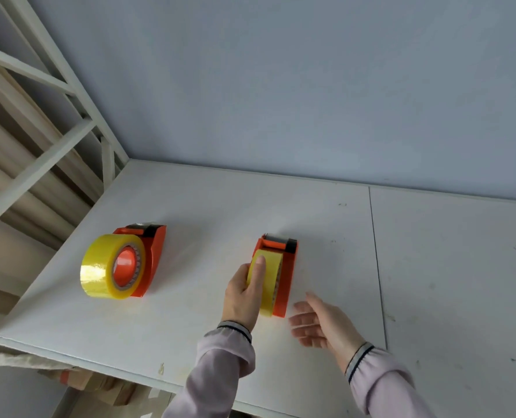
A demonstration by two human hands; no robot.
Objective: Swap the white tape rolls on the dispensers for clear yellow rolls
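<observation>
Two orange tape dispensers stand on a white table (281, 212). The left dispenser (154, 254) carries a clear yellow roll (100, 273) on its orange hub, with its open face turned toward me. The right dispenser (287, 276) stands edge-on and holds another clear yellow roll (270, 285). My left hand (244, 294) grips that roll, thumb lying over its top. My right hand (320, 322) hovers open just right of the right dispenser, fingers spread, touching nothing. No white roll is in view.
A grey-blue wall rises behind the table. A white metal shelf frame (54, 140) stands at the left, past the table's left edge. Cardboard boxes (100, 387) sit below the near edge. A seam (377, 267) runs front to back through the tabletop on the right.
</observation>
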